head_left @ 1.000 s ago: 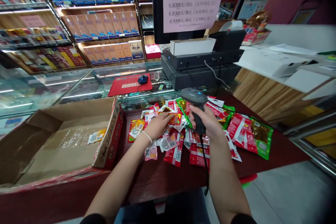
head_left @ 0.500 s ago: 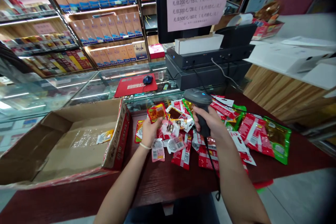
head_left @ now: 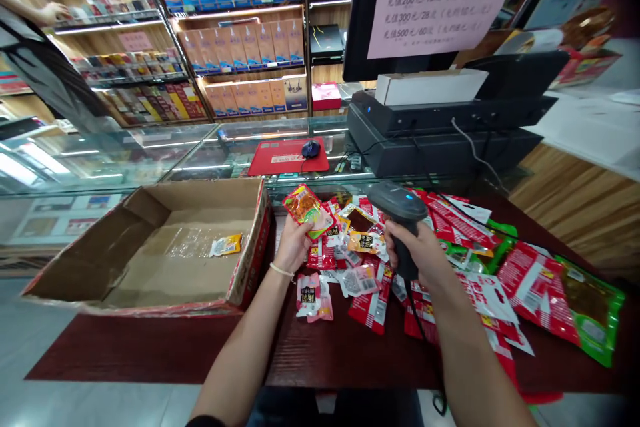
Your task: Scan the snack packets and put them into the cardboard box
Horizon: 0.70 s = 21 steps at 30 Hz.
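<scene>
My left hand grips a red and yellow snack packet, held up over the left end of a heap of packets. Wrapped round the handle of a dark barcode scanner is my right hand; a small blue light glows on the scanner's top. Below my left hand lie a pink and white packet and a clear-backed one with a barcode. Between my hands sits a small orange and white packet. Red striped packets and a green-edged bag lie farther right.
An open cardboard box stands left, one small packet inside. Behind are a glass counter, a red mat with a mouse, and a monitor. Another person's arm reaches toward shelves at far left.
My left hand has turned the red and yellow packet more face up, and a pink packet now lies below it. The view has shifted left, and another person has come into sight.
</scene>
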### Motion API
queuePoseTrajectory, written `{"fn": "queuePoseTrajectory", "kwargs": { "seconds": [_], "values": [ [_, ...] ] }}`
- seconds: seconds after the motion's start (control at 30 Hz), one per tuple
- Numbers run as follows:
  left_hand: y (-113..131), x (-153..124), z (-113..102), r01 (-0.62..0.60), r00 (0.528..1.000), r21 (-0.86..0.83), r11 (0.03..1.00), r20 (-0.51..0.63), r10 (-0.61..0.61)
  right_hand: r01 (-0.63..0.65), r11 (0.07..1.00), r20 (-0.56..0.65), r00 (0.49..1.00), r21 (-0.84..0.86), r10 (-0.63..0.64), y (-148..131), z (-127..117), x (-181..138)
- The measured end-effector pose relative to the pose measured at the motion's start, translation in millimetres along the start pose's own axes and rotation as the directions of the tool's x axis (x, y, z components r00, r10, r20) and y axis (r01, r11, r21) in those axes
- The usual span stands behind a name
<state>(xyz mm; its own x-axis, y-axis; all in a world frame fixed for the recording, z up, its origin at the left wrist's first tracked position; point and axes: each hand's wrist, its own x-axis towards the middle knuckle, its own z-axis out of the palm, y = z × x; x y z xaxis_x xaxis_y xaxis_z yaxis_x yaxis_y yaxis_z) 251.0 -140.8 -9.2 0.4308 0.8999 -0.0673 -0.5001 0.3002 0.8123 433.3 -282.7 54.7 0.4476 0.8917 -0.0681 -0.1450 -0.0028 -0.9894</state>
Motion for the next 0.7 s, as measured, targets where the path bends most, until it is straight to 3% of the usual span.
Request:
{"fn": "queuePoseTrajectory", "kwargs": {
  "seconds": [0.2, 0.3, 0.47, 0.7],
  "values": [
    [-2, 5, -8, -0.063, 0.987, 0.055, 0.996, -0.145, 0.070, -0.002, 0.997, 0.033, 0.999, -0.071, 0.004, 2, 7, -1],
    [-3, 6, -12, -0.138, 0.958, 0.188, 0.972, -0.223, 0.179, -0.017, 0.998, 0.064, 0.998, -0.054, 0.020, 7, 9, 0],
    [-5, 6, -14, -0.275, 0.902, 0.434, 0.858, -0.193, 0.387, -0.012, 0.998, 0.120, 0.993, -0.063, 0.019, 17, 13, -1],
    [-6, 4, -9, -0.276, 0.901, 0.444, 0.853, -0.189, 0.390, -0.014, 0.982, 0.185, 0.981, -0.189, 0.049, 27, 14, -1]
  ]
}}
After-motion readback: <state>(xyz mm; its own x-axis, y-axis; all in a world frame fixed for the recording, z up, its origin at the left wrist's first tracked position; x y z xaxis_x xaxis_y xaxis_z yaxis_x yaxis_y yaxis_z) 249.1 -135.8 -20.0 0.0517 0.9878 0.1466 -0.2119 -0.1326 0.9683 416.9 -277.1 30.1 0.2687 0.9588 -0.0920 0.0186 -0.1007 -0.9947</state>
